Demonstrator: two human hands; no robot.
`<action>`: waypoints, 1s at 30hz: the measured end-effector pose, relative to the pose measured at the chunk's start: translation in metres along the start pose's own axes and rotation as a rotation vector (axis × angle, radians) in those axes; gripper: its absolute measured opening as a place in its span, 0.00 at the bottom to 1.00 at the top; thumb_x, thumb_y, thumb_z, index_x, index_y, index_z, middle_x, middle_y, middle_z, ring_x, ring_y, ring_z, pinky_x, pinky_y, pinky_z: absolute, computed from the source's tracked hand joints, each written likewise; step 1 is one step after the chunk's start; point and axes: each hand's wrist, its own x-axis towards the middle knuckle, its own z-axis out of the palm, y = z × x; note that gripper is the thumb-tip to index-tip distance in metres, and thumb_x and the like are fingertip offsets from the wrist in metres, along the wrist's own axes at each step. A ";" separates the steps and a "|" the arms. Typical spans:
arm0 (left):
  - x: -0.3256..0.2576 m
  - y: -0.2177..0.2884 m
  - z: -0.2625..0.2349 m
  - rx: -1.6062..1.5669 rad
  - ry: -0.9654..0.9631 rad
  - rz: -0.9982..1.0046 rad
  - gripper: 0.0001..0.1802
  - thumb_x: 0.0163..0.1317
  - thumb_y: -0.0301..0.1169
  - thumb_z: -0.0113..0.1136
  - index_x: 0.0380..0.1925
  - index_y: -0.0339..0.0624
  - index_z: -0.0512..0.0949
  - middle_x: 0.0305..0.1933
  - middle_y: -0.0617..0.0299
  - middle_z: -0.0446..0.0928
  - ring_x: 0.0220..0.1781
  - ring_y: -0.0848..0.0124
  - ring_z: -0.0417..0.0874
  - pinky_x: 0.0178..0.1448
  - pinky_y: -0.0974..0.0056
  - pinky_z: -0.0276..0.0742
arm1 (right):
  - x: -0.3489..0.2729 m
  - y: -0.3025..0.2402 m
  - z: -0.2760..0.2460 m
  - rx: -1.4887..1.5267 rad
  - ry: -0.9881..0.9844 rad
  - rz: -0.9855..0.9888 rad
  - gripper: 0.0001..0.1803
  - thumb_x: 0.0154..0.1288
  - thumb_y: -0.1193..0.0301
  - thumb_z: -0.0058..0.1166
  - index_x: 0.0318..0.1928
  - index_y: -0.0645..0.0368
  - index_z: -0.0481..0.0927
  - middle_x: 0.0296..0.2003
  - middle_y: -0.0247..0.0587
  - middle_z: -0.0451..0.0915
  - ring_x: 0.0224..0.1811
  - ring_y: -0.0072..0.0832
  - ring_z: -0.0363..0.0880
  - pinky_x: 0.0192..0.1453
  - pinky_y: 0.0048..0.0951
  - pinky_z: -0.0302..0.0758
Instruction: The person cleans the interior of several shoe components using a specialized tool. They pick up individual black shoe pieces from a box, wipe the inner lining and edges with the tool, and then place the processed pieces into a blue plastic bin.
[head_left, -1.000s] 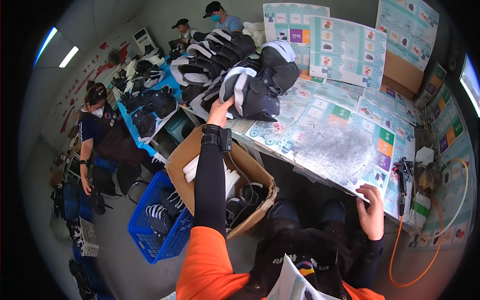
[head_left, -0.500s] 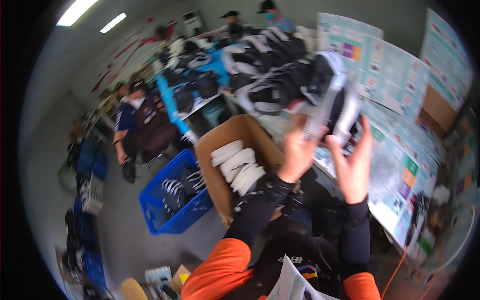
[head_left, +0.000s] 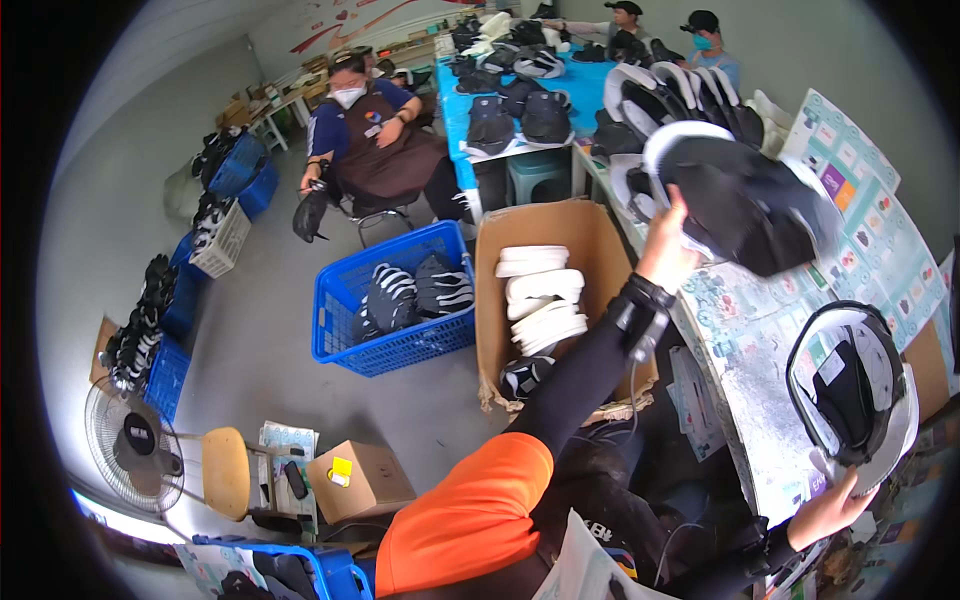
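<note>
The left hand [head_left: 668, 250] is clamped on the edge of a black shoe [head_left: 735, 200] with a white rim. Its thumb lies on the shoe. The shoe is up in the air, just past the hand and to its right, and its right end looks a bit blurry.

The right hand [head_left: 830, 512] is nearer to the body. Its fingers and thumb are pinched on the near white edge of a second shoe [head_left: 848, 390]. That shoe is just past the right hand, with its hole facing us, so we see the dark inside and a small pale tag. I cannot tell if it sits on the table [head_left: 722, 300] or is held up. The table runs along to the left of the right hand, with picture sheets on top.

Past the left hand is a big pile of shoes [head_left: 690, 95]. Left of that hand, on the floor, is a brown box [head_left: 590, 230] with white soles [head_left: 548, 305] in it. Further left is a blue basket [head_left: 395, 357] with striped shoes [head_left: 395, 295] inside. Far past the basket and left of that hand, a person in a brown apron [head_left: 385, 150] sits.
</note>
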 end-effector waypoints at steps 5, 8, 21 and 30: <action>0.052 0.000 -0.075 -0.096 0.006 0.058 0.24 0.83 0.46 0.54 0.65 0.39 0.76 0.64 0.57 0.83 0.67 0.61 0.83 0.78 0.47 0.72 | -0.012 0.000 -0.026 0.118 0.095 0.074 0.20 0.75 0.77 0.59 0.64 0.69 0.78 0.55 0.42 0.84 0.50 0.26 0.82 0.57 0.28 0.78; 0.095 -0.019 -0.136 -0.176 -0.020 0.093 0.32 0.79 0.54 0.53 0.69 0.42 0.75 0.72 0.61 0.80 0.72 0.61 0.80 0.79 0.46 0.71 | -0.016 0.000 -0.033 0.278 0.116 0.147 0.21 0.72 0.79 0.60 0.63 0.64 0.77 0.48 0.36 0.83 0.48 0.21 0.80 0.54 0.25 0.76; 0.019 -0.094 -0.235 0.451 0.428 0.107 0.09 0.66 0.25 0.64 0.45 0.45 0.77 0.38 0.67 0.78 0.35 0.77 0.78 0.42 0.69 0.79 | -0.010 0.042 -0.079 0.140 0.086 0.186 0.26 0.77 0.72 0.61 0.69 0.72 0.74 0.58 0.48 0.83 0.55 0.29 0.80 0.62 0.31 0.75; -0.031 -0.013 -0.138 1.161 0.532 0.713 0.37 0.67 0.24 0.69 0.74 0.33 0.64 0.47 0.55 0.81 0.52 0.65 0.82 0.64 0.59 0.76 | -0.018 0.048 -0.049 -0.020 0.060 0.172 0.28 0.74 0.71 0.61 0.68 0.74 0.75 0.62 0.51 0.81 0.61 0.37 0.79 0.70 0.37 0.72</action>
